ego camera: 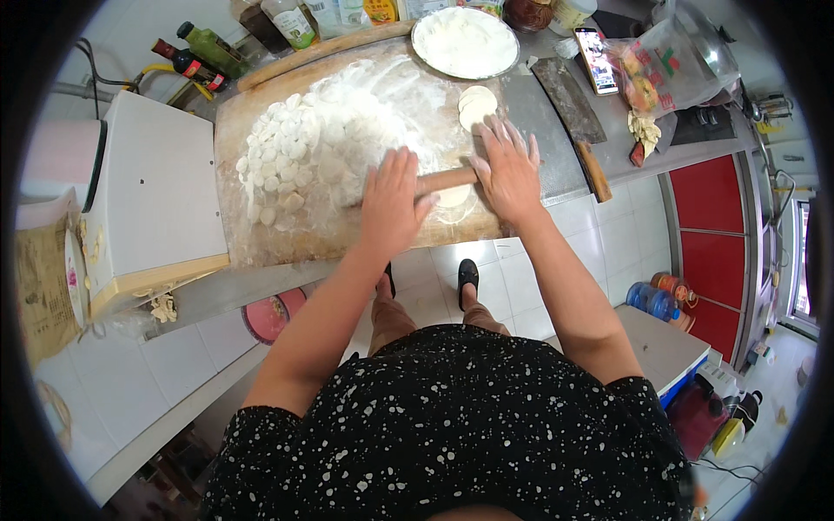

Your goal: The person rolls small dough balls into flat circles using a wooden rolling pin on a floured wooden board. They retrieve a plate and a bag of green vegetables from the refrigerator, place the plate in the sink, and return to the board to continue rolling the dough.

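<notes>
A wooden rolling pin (447, 181) lies across a flat dough round (454, 196) near the front edge of a floured wooden board (260, 244). My left hand (394, 198) rests flat on the pin's left part, slightly blurred. At the pin's right end is my right hand (511, 169), fingers spread and dusted with flour. Just beyond its fingertips lie several overlapping dough wrappers (477, 107). Many small floured dough pieces (280, 143) cover the board's left side, beside loose flour (384, 84). Part of the dough round is hidden under the pin.
A bowl of flour (466, 40) and a long wooden rod (326, 55) sit along the board's back. To the right are a cleaver (570, 101), a phone (595, 62) and a plastic bag of produce (671, 65). A white cabinet (159, 182) borders the left; bottles (212, 52) stand behind.
</notes>
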Action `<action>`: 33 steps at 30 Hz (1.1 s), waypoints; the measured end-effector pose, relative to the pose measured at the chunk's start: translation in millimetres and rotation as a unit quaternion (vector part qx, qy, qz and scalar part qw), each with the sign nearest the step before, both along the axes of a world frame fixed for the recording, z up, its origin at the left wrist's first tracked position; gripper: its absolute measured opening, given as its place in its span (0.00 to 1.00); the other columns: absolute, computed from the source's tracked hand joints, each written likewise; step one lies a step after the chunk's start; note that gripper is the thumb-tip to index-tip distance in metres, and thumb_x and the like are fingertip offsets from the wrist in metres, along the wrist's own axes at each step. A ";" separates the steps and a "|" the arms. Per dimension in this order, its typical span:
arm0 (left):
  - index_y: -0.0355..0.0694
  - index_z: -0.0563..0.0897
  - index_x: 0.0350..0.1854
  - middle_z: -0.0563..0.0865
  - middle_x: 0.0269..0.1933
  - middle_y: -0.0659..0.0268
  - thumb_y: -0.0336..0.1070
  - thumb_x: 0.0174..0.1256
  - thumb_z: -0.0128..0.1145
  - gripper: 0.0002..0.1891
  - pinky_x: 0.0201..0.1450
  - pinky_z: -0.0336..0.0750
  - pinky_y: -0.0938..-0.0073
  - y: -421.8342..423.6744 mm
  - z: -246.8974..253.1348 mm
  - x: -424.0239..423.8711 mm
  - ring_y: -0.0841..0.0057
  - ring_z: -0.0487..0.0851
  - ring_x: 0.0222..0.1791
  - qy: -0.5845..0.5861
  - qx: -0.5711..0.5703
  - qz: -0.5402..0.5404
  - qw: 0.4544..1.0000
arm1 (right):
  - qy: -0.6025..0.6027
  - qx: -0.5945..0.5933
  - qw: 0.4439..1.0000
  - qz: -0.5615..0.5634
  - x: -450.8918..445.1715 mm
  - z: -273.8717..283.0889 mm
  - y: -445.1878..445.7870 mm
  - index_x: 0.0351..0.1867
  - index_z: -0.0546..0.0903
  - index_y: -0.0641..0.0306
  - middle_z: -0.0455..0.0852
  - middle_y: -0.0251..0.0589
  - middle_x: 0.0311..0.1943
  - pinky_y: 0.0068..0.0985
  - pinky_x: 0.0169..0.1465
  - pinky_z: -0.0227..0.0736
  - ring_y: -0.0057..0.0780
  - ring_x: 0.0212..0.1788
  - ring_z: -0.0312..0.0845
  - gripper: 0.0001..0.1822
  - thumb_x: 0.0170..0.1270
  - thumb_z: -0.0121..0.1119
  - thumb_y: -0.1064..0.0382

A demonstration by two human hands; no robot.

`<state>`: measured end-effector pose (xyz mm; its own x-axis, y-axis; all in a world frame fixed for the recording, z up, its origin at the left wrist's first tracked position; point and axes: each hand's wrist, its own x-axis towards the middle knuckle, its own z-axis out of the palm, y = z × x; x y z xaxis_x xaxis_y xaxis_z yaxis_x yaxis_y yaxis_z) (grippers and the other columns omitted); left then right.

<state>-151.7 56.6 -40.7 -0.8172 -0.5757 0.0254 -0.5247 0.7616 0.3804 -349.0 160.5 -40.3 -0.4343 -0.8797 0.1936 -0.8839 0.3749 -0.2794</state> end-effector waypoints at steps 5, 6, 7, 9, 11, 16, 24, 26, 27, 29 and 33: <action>0.34 0.59 0.77 0.59 0.79 0.53 0.52 0.73 0.54 0.38 0.79 0.49 0.47 -19.1 0.8 -11.9 0.54 0.54 0.80 -0.017 -0.026 -0.006 1.000 | -0.014 -0.003 1.000 -0.016 -6.0 -6.3 -12.3 0.72 0.68 0.55 0.65 0.45 0.74 0.54 0.77 0.45 0.45 0.76 0.57 0.31 0.71 0.54 0.47; 0.35 0.59 0.77 0.59 0.79 0.53 0.52 0.72 0.54 0.38 0.79 0.49 0.47 -5.4 5.6 -3.9 0.54 0.54 0.80 -0.032 -0.018 -0.021 0.999 | -0.014 -0.001 1.000 -0.007 0.6 -4.9 3.1 0.72 0.68 0.55 0.65 0.45 0.74 0.54 0.77 0.45 0.46 0.76 0.57 0.32 0.70 0.54 0.47; 0.35 0.60 0.77 0.58 0.79 0.53 0.52 0.72 0.55 0.38 0.79 0.49 0.46 9.5 10.8 7.8 0.54 0.55 0.80 -0.048 -0.012 -0.034 0.998 | -0.015 -0.001 1.000 0.004 8.2 -2.3 18.9 0.72 0.67 0.55 0.65 0.45 0.74 0.54 0.77 0.45 0.46 0.76 0.58 0.32 0.70 0.54 0.47; 0.35 0.60 0.76 0.59 0.79 0.55 0.50 0.70 0.56 0.38 0.78 0.49 0.45 23.7 10.2 23.0 0.55 0.54 0.80 -0.003 -0.008 -0.057 0.998 | -0.032 0.027 0.999 0.018 18.4 3.0 42.0 0.72 0.67 0.55 0.65 0.45 0.74 0.54 0.77 0.46 0.46 0.76 0.58 0.33 0.68 0.57 0.49; 0.34 0.61 0.76 0.60 0.79 0.56 0.49 0.69 0.57 0.38 0.78 0.48 0.44 22.7 12.2 25.5 0.56 0.54 0.80 -0.001 -0.018 -0.064 0.998 | -0.054 0.042 0.997 0.025 22.9 12.8 47.9 0.72 0.67 0.54 0.65 0.45 0.75 0.54 0.76 0.46 0.46 0.75 0.59 0.33 0.67 0.58 0.50; 0.39 0.67 0.73 0.65 0.76 0.58 0.42 0.67 0.60 0.33 0.77 0.52 0.45 -22.0 9.5 -19.9 0.59 0.59 0.77 0.074 -0.105 0.036 0.991 | -0.056 -0.021 0.997 0.057 4.1 -1.8 20.3 0.52 0.77 0.57 0.79 0.44 0.63 0.49 0.74 0.54 0.45 0.70 0.67 0.18 0.64 0.64 0.55; 0.39 0.81 0.55 0.82 0.51 0.56 0.33 0.63 0.63 0.18 0.58 0.72 0.57 -5.0 6.9 1.2 0.56 0.79 0.53 0.233 0.058 0.058 0.969 | -0.149 -0.077 0.984 -0.056 -0.6 15.3 43.4 0.51 0.78 0.61 0.78 0.49 0.63 0.43 0.68 0.63 0.50 0.64 0.73 0.16 0.63 0.62 0.62; 0.39 0.83 0.53 0.82 0.50 0.57 0.38 0.60 0.67 0.19 0.56 0.74 0.60 1.6 7.9 -10.1 0.57 0.79 0.53 0.156 0.093 0.042 0.983 | -0.181 -0.147 0.970 -0.071 -3.0 13.7 51.2 0.52 0.77 0.63 0.77 0.51 0.64 0.42 0.66 0.66 0.51 0.64 0.73 0.17 0.62 0.61 0.64; 0.39 0.83 0.52 0.82 0.50 0.57 0.39 0.59 0.68 0.19 0.56 0.74 0.60 2.2 6.4 -16.4 0.58 0.79 0.53 0.135 0.082 0.034 0.987 | -0.203 -0.162 0.963 -0.075 -0.7 15.4 51.6 0.53 0.77 0.63 0.77 0.52 0.64 0.41 0.66 0.67 0.51 0.64 0.73 0.17 0.63 0.61 0.65; 0.40 0.84 0.48 0.82 0.51 0.58 0.40 0.58 0.69 0.18 0.57 0.75 0.60 0.3 3.6 -26.9 0.59 0.79 0.54 0.093 0.061 0.019 0.994 | -0.245 -0.192 0.946 -0.085 6.8 18.7 48.2 0.53 0.77 0.64 0.77 0.53 0.64 0.40 0.66 0.68 0.52 0.64 0.72 0.17 0.63 0.61 0.65; 0.39 0.84 0.42 0.84 0.48 0.59 0.38 0.55 0.71 0.15 0.56 0.75 0.61 -4.7 19.3 -45.8 0.60 0.80 0.53 0.009 0.110 0.013 0.994 | -0.264 -0.213 0.936 -0.095 13.5 19.4 55.5 0.52 0.76 0.65 0.76 0.54 0.65 0.38 0.62 0.72 0.52 0.64 0.73 0.16 0.65 0.61 0.64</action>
